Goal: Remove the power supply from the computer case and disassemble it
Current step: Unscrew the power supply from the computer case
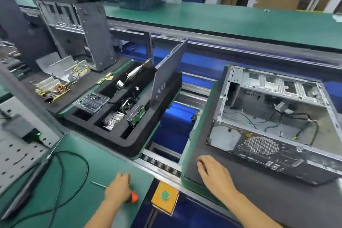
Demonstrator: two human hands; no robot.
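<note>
green workbench (83, 163), roller conveyor (162, 166), cluttered factory floor

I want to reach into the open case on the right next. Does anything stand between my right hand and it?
Nothing visible does. The right hand rests on the dark mat just in front of the computer case, with only bare mat between them. The case lies on its side, open upward; loose black cables lie inside.

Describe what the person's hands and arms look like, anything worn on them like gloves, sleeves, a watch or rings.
Both arms come in bare from the bottom edge. No sleeve shows on either forearm. The left hand and right hand wear no gloves, and no watch or wristband is visible at either wrist. I see no rings, though the picture is blurry and the fingers are partly hidden, so small ones could be missed.
</note>
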